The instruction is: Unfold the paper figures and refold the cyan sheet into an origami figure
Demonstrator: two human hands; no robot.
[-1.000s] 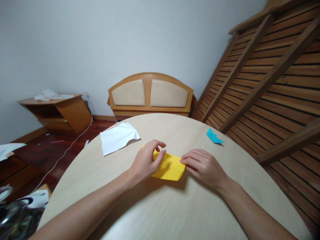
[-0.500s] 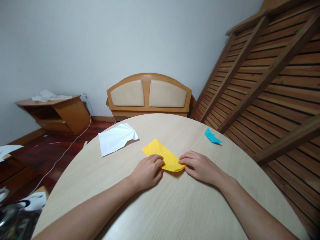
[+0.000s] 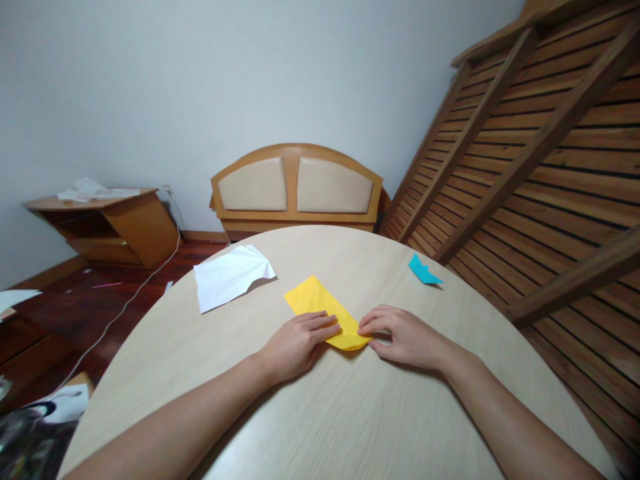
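A folded yellow paper (image 3: 320, 307) lies flat on the round light-wood table (image 3: 310, 413), running from upper left to lower right. My left hand (image 3: 295, 343) rests on its near edge, fingers flat and pressing down. My right hand (image 3: 405, 337) touches the paper's near right corner with its fingertips, pinning it to the table.
A crumpled white sheet (image 3: 227, 283) lies at the table's far left. A small blue folded paper (image 3: 424, 271) sits at the far right. Behind the table stand a wooden headboard (image 3: 297, 190), a slatted bed frame (image 3: 540, 153) leaning at right, and a low side table (image 3: 107, 223).
The yellow paper's near flap was folded down flat. My left hand went from pinching the paper to pressing on it and slid right along the near edge. My right hand stayed at the corner.
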